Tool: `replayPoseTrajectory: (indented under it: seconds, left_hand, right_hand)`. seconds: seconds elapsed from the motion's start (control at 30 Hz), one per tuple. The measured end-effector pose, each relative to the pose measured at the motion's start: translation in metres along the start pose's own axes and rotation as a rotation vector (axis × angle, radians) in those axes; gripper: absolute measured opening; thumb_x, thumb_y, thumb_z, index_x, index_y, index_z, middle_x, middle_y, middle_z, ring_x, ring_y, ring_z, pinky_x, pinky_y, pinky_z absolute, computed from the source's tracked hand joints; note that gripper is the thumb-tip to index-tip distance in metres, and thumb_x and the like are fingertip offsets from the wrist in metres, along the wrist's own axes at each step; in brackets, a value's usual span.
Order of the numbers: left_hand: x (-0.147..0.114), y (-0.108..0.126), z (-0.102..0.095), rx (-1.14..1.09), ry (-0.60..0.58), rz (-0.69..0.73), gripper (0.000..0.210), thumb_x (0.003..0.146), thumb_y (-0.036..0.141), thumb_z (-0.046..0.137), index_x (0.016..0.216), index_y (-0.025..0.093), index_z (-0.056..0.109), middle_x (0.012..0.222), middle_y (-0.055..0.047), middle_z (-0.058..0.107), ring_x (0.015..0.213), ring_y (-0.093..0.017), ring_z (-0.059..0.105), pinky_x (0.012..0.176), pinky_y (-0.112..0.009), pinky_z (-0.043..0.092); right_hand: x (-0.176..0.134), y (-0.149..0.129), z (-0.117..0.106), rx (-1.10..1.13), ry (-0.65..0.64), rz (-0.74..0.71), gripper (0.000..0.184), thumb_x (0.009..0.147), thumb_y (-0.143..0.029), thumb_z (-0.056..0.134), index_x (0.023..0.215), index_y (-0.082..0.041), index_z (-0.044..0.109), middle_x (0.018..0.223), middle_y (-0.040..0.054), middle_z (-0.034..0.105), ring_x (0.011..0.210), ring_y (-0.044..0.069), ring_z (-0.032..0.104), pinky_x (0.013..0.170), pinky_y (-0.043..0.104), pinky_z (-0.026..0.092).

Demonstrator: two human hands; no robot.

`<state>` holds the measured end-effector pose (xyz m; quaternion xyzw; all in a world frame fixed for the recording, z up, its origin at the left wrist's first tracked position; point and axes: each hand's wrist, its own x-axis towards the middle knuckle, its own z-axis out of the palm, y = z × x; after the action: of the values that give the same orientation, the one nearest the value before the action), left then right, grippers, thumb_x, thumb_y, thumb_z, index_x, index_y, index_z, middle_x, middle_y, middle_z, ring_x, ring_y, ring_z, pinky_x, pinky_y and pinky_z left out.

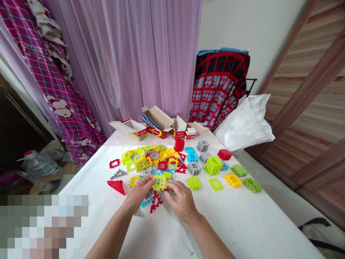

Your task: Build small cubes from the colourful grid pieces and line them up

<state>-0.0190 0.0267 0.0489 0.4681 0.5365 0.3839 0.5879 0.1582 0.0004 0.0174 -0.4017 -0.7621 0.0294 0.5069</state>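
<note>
With the table (215, 223) read as a clock face centred on the green tile and 12 away from the person, a red roof piece (116, 186) is seen at 9, its long axis laid from 10 to 4. Beyond it, a grey triangle (118, 174) is stretched roughly from 8 to 2, and a red frame (114, 163) is placed near 10.

The left hand (143, 189) is narrowed, thumb and fingertips pinched at the left edge of the green tile (160, 182). By this tile the middle of the near pile is occupied, between the two hands; its windowed face is turned up toward the wearer, one edge set to 12. It is nearly square, so no long axis is marked. Around 7, a blue piece (147, 200) and a red triangle (156, 202) are found, the triangle's low tip aimed at 7. Toward 12, a mixed pile (153, 156) is spread, backed by opened boxes (157, 122).

The tile's right edge is gripped by the right hand (182, 201), fingers curled. At 2, a green stack (213, 165) is stood; beyond, a white bag (245, 124) is seen.
</note>
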Motion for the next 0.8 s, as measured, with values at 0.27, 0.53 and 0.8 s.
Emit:
replayPoseTrajectory:
  seconds: [0.27, 0.53, 0.8]
  left_hand:
    - [-0.001, 0.004, 0.001, -0.017, -0.009, -0.010, 0.056, 0.057, 0.064, 0.072, 0.086, 0.016, 0.063, 0.049, 0.010, 0.044, 0.039, -0.004, 0.030, 0.037, -0.018, 0.019]
    - [-0.003, 0.005, 0.004, 0.004, -0.076, -0.014, 0.056, 0.057, 0.066, 0.072, 0.083, 0.017, 0.066, 0.049, 0.008, 0.045, 0.040, -0.004, 0.027, 0.037, -0.018, 0.016]
    - [-0.008, 0.008, 0.003, 0.101, -0.006, 0.067, 0.062, 0.064, 0.073, 0.064, 0.091, 0.018, 0.067, 0.061, 0.003, 0.054, 0.045, -0.007, 0.038, 0.037, -0.018, 0.026]
  right_hand:
    - [0.002, 0.004, -0.012, 0.023, -0.097, 0.176, 0.044, 0.076, -0.023, 0.068, 0.119, -0.019, 0.060, 0.094, 0.0044, 0.068, 0.083, 0.019, 0.065, 0.077, 0.031, 0.054]
    - [0.003, -0.002, -0.016, -0.085, -0.154, 0.152, 0.045, 0.070, -0.029, 0.073, 0.114, -0.021, 0.066, 0.103, 0.0060, 0.068, 0.096, 0.022, 0.064, 0.085, 0.035, 0.053]
    - [0.000, 0.001, -0.024, -0.207, -0.012, 0.227, 0.031, 0.071, -0.033, 0.071, 0.098, -0.020, 0.066, 0.089, 0.0056, 0.067, 0.081, 0.021, 0.063, 0.074, 0.032, 0.052]
